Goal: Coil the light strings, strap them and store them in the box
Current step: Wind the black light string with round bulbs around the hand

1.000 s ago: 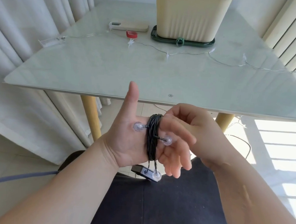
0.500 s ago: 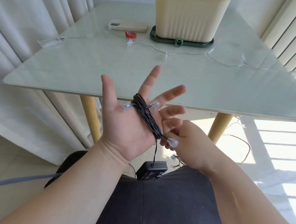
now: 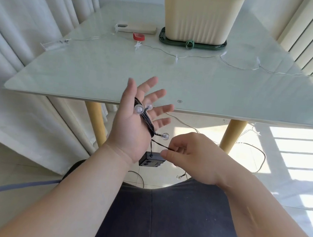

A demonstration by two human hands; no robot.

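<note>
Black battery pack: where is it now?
Head view, centre: the battery pack dangles from the black light string wound on the left hand, beside the right hand.

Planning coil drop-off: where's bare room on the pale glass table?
Free: the near half of the pale glass table, between the clear-wire star light string and the near edge. Crowded: far strip around the cream ribbed plastic box, beige phone and red strap.

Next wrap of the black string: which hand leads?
Right. The right hand pinches the free wire just below the coil, which is wound round the open left hand. That hand is the spool, fingers spread.
</note>
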